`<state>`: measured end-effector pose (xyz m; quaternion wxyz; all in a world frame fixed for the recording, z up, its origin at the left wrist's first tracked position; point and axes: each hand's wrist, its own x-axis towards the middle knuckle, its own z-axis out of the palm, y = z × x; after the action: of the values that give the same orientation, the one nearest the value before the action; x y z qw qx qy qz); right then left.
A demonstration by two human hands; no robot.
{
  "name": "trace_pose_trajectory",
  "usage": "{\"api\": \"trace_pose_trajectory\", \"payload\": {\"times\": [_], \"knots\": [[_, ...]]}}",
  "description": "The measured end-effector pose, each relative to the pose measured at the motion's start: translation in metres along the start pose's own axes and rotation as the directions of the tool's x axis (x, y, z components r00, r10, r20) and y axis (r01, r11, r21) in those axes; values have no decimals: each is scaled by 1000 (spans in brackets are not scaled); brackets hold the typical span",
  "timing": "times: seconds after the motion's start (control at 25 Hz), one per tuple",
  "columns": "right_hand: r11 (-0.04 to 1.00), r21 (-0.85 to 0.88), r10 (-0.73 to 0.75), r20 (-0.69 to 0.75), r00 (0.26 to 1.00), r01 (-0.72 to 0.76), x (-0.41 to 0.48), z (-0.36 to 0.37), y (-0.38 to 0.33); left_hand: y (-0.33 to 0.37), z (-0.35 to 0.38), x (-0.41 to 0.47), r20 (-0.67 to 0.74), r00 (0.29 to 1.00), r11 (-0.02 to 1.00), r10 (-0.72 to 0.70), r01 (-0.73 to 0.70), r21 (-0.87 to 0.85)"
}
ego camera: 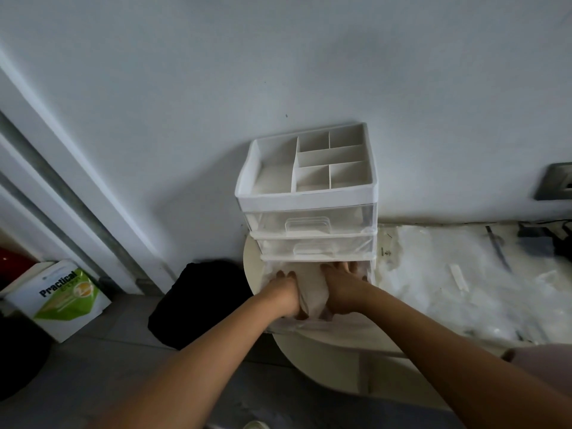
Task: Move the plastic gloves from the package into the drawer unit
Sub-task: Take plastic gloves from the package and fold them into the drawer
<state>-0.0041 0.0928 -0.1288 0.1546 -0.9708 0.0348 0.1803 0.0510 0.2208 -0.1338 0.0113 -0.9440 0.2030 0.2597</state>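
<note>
A white drawer unit (306,199) with a divided top tray and clear drawers stands on a round cream table against the wall. Its bottom drawer (315,328) is pulled out toward me. Both my hands are inside it, on a wad of translucent plastic gloves (312,294). My left hand (286,294) presses the left side of the wad with fingers pointing inward. My right hand (342,287) lies on the right side, fingers reaching toward the drawer's back. The two upper drawers are closed. No package can be made out apart from the wad.
The round cream table (325,351) carries the unit. A black bag (198,301) sits on the floor to its left, and a green and white box (58,297) further left. Crumpled clear plastic sheeting (464,283) covers the surface to the right. A grey wall socket (555,181) is at far right.
</note>
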Motion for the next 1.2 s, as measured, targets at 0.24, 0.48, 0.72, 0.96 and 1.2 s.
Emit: {"api": "trace_pose_trajectory", "payload": {"times": [0.24, 0.48, 0.72, 0.96, 1.2], "knots": [[968, 248, -29, -18, 999, 33, -13, -14, 0, -1, -2, 0, -32, 999, 998, 7, -5, 57], [903, 404, -114, -104, 988, 146, -62, -66, 41, 4, -7, -8, -54, 998, 996, -23, 27, 87], [864, 485, 345, -373, 861, -136, -95, -78, 156, 26, -30, -37, -384, 919, 991, 87, -118, -59], [834, 147, 550, -301, 779, -532, -124, -49, 241, 122, -31, -61, -608, 718, 888, 339, -457, -45], [860, 250, 505, -282, 816, -445, -138, -17, 250, 207, 4, -37, -461, 765, 801, 449, -573, -172]]}}
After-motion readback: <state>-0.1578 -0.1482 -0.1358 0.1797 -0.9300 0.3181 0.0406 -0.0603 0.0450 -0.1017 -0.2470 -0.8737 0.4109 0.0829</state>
